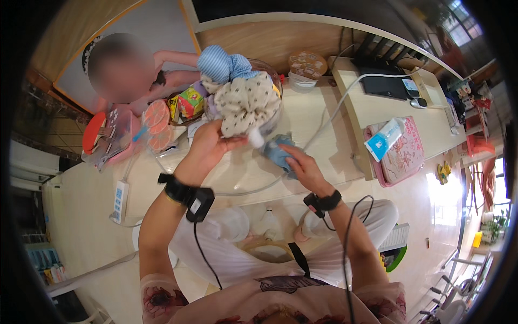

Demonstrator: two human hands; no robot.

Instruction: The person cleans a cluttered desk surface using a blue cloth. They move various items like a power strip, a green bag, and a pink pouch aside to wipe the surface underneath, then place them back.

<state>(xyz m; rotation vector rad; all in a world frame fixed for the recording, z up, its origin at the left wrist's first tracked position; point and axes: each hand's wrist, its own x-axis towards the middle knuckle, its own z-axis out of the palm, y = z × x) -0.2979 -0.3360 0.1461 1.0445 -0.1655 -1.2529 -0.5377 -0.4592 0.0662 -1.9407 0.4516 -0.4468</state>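
The blue cloth lies on the table below and to the right of the dotted scrunchie, near it but apart. My right hand is the nearer one: its fingertips touch the cloth on the side away from the scrunchie, so from those fingers the cloth lies leftward, back toward the scrunchie. As well as I can judge so loose a heap, its long axis slants from the scrunchie's side down to the right, running in under my fingers. My index finger stretches over the top; the thumb and underside are hidden, so I cannot tell whether I pinch the cloth or only rest on it.

My left hand is at the scrunchie's lower left edge, fingers half curled and pointing right beneath it. Whether they grasp any of its fabric I cannot tell. A white knob, blurred, sits just past those fingertips, at the scrunchie's lower right edge, between them and the cloth.

The cloth looks dusty blue-grey, soft and crumpled, with uneven folds and darker creases; its exact kind is unclear. The scrunchie is cream with small dark spots, thickly gathered, in front of a clear bowl. A striped bow sits above it.
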